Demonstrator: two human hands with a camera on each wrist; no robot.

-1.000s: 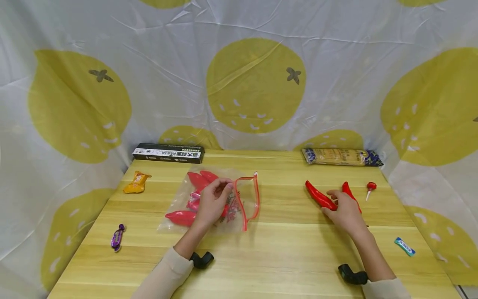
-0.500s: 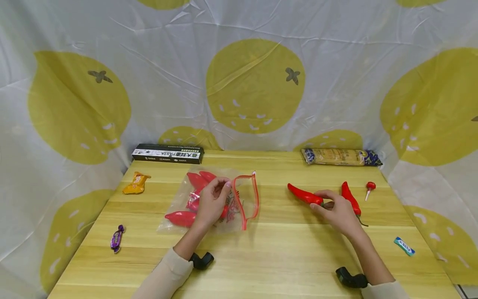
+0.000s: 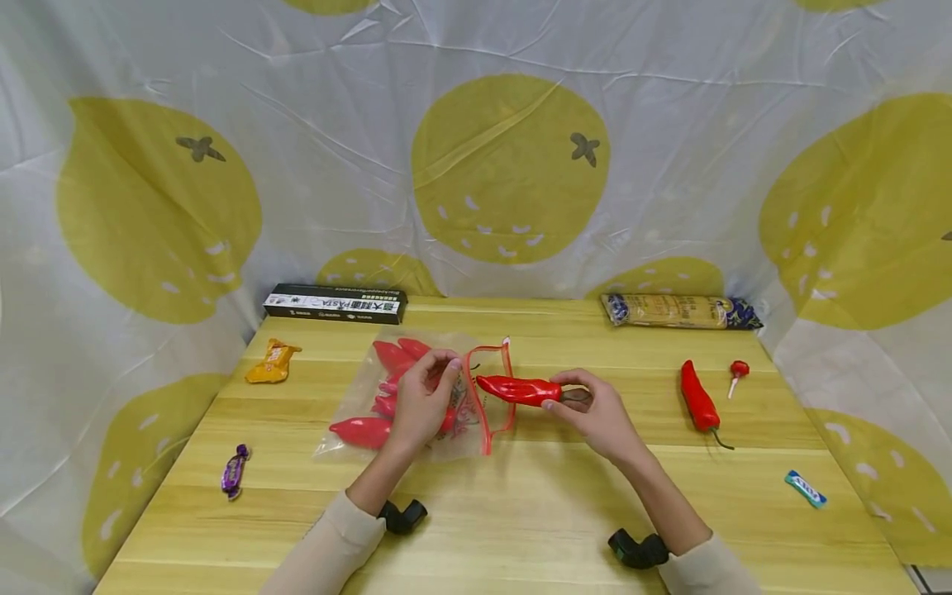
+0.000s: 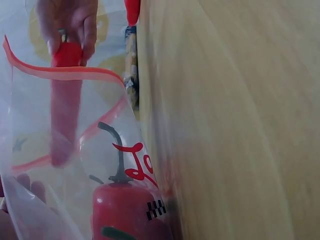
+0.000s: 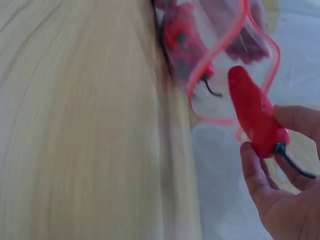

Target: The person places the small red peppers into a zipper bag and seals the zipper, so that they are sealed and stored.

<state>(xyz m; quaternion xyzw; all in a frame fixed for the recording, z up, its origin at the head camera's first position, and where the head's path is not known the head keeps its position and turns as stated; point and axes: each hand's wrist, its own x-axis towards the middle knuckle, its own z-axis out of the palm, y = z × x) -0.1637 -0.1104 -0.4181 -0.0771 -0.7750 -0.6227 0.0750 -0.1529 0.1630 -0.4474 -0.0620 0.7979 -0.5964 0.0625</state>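
A clear zip bag (image 3: 486, 431) with a red zip strip lies on the table, several red chili peppers (image 3: 361, 432) inside it. My left hand (image 3: 424, 401) pinches the bag near its mouth, which gapes toward the right. Between thumb and fingers, my right hand (image 3: 598, 417) holds another red chili pepper (image 3: 521, 391) by its stem end. Its tip points left and lies at the mouth of the bag; in the left wrist view the pepper (image 4: 66, 107) shows through the clear plastic. One more chili pepper (image 3: 699, 398) with a green stem lies on the table to the right.
At the back stand a black pasta box (image 3: 335, 304) on the left and a pasta packet (image 3: 673, 311) on the right. An orange-wrapped candy (image 3: 273, 363) and a purple one (image 3: 234, 472) lie left; a red lollipop (image 3: 739, 371) and a blue-white wrapped candy (image 3: 806, 489) lie right.
My right hand has taken a chili pepper from the right side of the table and carried it left to the bag's mouth. My left hand stays at the bag.
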